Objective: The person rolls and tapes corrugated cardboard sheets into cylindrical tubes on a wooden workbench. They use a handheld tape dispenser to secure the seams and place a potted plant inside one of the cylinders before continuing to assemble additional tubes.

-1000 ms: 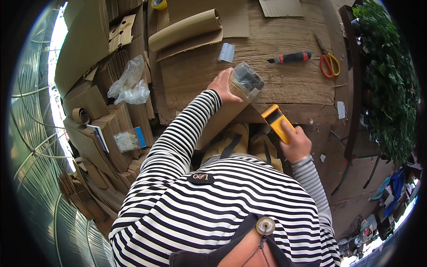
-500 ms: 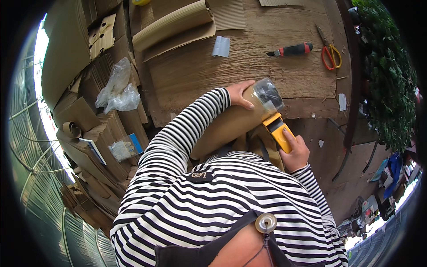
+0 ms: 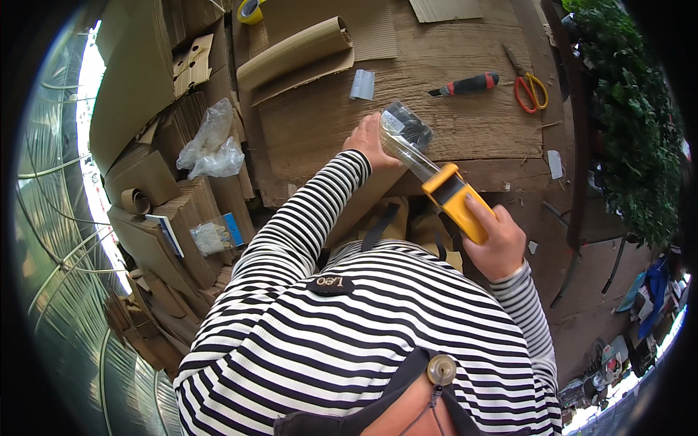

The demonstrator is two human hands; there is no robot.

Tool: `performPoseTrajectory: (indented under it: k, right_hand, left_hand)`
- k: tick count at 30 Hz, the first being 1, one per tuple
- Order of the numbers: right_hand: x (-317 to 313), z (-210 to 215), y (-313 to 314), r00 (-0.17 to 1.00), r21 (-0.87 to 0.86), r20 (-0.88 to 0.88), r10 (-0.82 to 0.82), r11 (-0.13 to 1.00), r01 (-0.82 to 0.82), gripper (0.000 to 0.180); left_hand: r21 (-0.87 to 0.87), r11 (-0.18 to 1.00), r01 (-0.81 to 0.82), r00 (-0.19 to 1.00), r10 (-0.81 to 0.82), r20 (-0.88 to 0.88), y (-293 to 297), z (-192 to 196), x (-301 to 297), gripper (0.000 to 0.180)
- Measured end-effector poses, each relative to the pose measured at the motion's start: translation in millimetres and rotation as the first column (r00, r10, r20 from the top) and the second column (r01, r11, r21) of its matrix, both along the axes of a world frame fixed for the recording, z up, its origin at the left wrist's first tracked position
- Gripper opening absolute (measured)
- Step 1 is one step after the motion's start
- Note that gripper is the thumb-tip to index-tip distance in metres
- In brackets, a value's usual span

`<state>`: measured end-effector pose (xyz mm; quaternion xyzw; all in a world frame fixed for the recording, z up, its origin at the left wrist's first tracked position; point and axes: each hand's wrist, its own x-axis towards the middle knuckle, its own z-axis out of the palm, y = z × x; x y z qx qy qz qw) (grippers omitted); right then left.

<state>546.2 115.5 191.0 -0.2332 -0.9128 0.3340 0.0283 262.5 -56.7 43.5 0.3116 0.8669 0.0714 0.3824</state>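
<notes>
A long brown cardboard package [image 3: 361, 190] lies across my lap, its far end against the table's near edge. Clear film covers that dark end [image 3: 413, 128]. My left hand [image 3: 369, 142] is closed around the package just beside the film. My right hand [image 3: 497, 237] is wrapped round a yellow tape dispenser [image 3: 459, 205], held right of the package and apart from it. A strip of clear tape [image 3: 416, 161] stretches taut from the dispenser to the covered end by my left fingers. What exactly sits inside the film is hard to make out.
On the wooden table lie a utility knife [image 3: 469, 84], scissors [image 3: 530, 89], a small clear plastic piece [image 3: 362, 84], rolled cardboard [image 3: 298, 54] and a yellow tape roll [image 3: 249, 11]. Cardboard stacks and a crumpled plastic bag [image 3: 211, 145] stand left; leafy plants [image 3: 625, 131] are at right.
The tape dispenser has pulled away from the package toward the lower right, drawing out a length of clear tape. My left hand and the covered end have shifted slightly left and away from me.
</notes>
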Motion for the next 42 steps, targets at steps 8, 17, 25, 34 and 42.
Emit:
performPoseTrajectory:
  k: [8, 17, 25, 34, 42]
  right_hand:
    - [-16, -71, -12, 0.959, 0.125, 0.272, 0.076, 0.986, -0.113, 0.062]
    - [-74, -104, -9, 0.764, -0.065, 0.646, 0.003, 0.997, 0.051, 0.062]
    - [4, -58, 61, 0.962, -0.413, 0.137, -0.238, 0.868, 0.274, 0.078]
    - [-155, -18, 33, 0.840, -0.023, 0.110, 0.531, 0.847, -0.532, 0.050]
    - [-111, -19, 80, 0.660, 0.057, 0.463, 0.591, 0.724, -0.688, 0.065]
  left_hand:
    - [0.089, 0.996, -0.026, 0.974, 0.005, 0.226, -12, -17, -48, 0.136]
    - [0.200, 0.980, 0.026, 0.953, -0.085, 0.292, -11, -38, -64, 0.120]
    - [0.209, 0.876, 0.434, 0.901, -0.422, -0.104, 12, 21, 14, 0.116]
    - [-0.122, 0.960, 0.253, 0.945, -0.272, -0.181, -44, 13, 52, 0.131]
    - [-0.101, 0.979, 0.176, 0.964, -0.192, -0.186, -34, 23, 51, 0.127]
